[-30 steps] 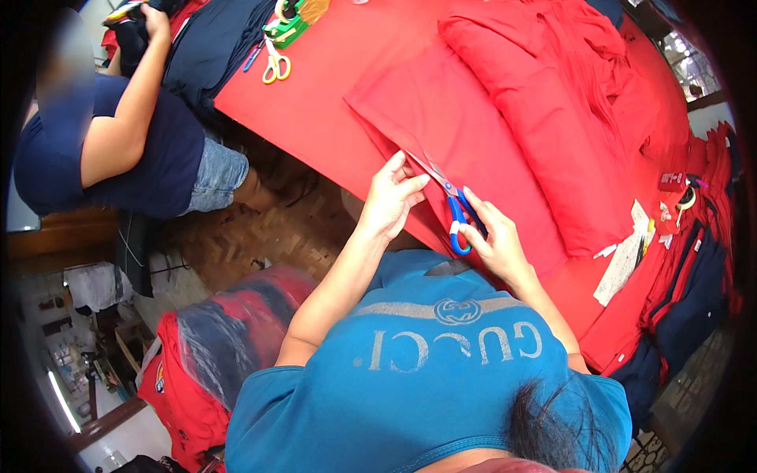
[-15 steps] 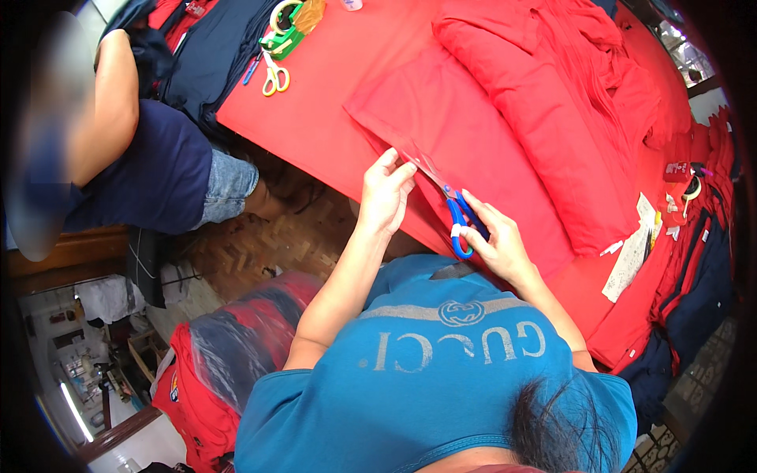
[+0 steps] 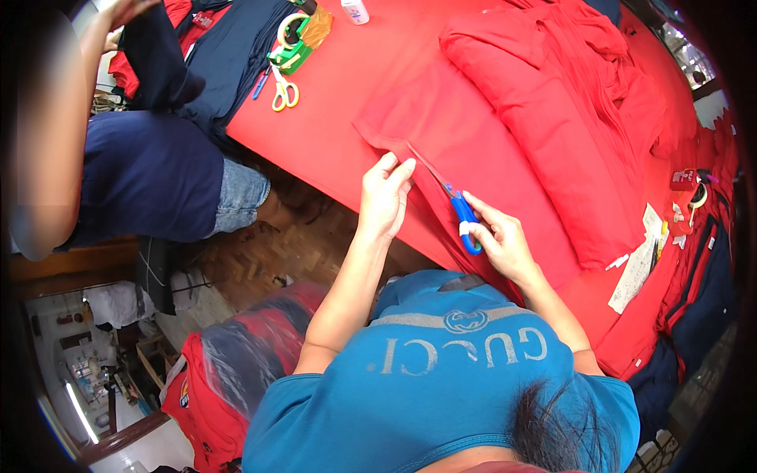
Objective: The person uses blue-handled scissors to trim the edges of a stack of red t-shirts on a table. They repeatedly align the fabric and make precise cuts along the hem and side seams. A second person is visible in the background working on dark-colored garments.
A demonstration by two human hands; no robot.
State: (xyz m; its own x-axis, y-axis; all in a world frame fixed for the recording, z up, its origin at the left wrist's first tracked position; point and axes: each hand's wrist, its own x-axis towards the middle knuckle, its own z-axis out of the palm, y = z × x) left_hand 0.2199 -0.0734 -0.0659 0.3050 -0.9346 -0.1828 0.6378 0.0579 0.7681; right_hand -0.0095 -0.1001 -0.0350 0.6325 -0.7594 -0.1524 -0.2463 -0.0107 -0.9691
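My right hand is wrapped round the blue handles of a pair of scissors. Their blades look closed and point up and left, the tip lying over the red cloth near its edge. Just left of the tip, my left hand pinches the edge of that cloth between thumb and fingers. The exact bit of cloth in the pinch is partly hidden by the fingertips.
A thick folded roll of red fabric lies to the right. Far left on the table are yellow-handled scissors, a green tape dispenser and a white bottle. Paper lies at right. A co-worker stands left, handling dark cloth.
The blue scissors' handles have come together and the blades have closed. My left hand stays at the cloth edge. The co-worker's arm has risen with dark cloth; the view has shifted slightly.
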